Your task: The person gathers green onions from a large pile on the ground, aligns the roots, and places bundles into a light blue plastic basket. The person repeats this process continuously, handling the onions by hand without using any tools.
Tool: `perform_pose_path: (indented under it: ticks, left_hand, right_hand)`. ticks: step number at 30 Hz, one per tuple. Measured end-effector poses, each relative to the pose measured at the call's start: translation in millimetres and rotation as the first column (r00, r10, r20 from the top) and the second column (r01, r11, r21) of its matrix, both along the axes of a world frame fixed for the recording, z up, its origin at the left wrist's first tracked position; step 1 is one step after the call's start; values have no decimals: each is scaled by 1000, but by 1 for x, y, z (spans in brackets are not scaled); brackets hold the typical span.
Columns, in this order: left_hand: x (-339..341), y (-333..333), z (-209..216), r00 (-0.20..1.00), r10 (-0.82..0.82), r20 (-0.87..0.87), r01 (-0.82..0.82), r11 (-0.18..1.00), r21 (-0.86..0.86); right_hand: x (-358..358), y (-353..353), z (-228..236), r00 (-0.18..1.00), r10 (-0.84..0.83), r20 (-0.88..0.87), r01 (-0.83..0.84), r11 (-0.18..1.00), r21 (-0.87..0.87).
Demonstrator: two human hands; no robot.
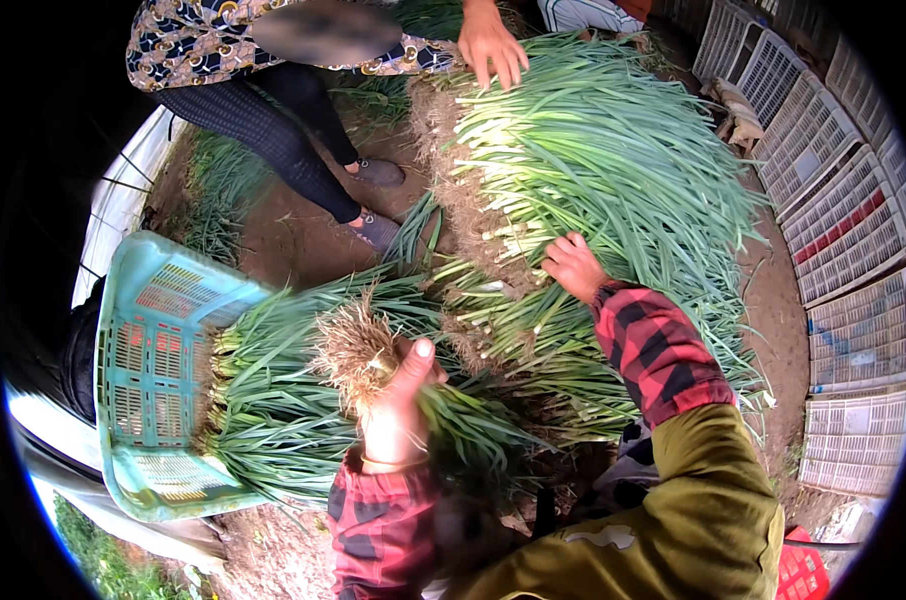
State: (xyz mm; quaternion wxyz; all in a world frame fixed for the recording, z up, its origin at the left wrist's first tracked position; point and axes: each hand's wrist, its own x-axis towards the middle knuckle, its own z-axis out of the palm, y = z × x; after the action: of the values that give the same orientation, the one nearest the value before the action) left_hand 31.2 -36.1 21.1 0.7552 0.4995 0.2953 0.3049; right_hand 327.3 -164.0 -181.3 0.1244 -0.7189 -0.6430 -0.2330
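So the left hand [395, 405] has its grip closed round a bunch of long green onions w/ pale hairy roots [358, 352], just below the roots, over the turquoise plastic crate [153, 370]. Prob light, floppy, bruises easily, so hold near the firm white stems. Right hand [573, 265] rests half-open on the big green onion pile [613, 170].

Right hand's [574, 265] fingertips hidden in green onions [613, 150] (co-worker's [273, 60] top half cut off).
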Motion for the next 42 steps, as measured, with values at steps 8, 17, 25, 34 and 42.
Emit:
perform_pose_path:
  ticks: [8,17,25,34,42]
  left_hand:
    - [-3,-7,-5,999,-8,-32,9,1000,19]
    - [-8,-10,-5,999,-43,-25,44,998,48]
    - [-8,-13,-4,995,-90,-39,92,994,59]
    - [-3,-8,-3,995,-83,-54,89,990,111]
    - [-11,-2,-12,993,-102,-56,105,993,46]
  right_hand:
    - [-1,14,0,998,-45,34,46,999,-19]
    - [-12,7,-17,997,-47,60,48,998,-30]
    - [-12,-5,-4,998,56,-10,-56,976,-208]
    - [-21,38,-36,950,-294,103,312,912,-268]
    - [-9,-15,38,935,-217,-280,4,797,-604]
